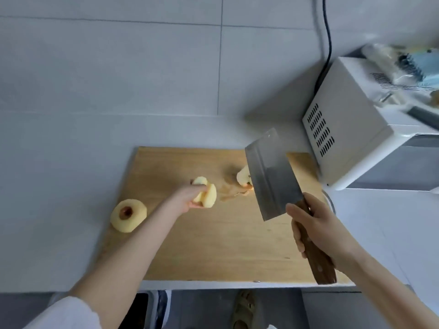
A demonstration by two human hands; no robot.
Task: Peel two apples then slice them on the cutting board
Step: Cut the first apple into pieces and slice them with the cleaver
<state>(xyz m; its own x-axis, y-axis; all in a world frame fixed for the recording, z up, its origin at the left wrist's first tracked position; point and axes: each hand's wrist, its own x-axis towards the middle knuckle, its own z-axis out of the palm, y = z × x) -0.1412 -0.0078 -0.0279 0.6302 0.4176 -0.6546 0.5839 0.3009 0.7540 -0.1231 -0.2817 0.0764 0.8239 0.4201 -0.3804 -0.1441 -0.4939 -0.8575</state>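
A wooden cutting board (213,245) lies on the white counter. My left hand (190,198) holds a cut piece of peeled apple (209,195) over the board's middle. A whole peeled apple (128,215) rests at the board's left edge, stem hollow up. Another peeled apple piece (243,176) stands further back, partly hidden behind the cleaver blade (270,174). My right hand (316,229) grips the cleaver's wooden handle (320,262), and the blade is raised above the board's right side. Thin peel scraps (231,193) lie between the two pieces.
A white microwave (351,129) stands at the right, close to the board's far right corner, with clutter on top and a black cable (329,43) running up the tiled wall. The counter's front edge (213,284) runs just below the board.
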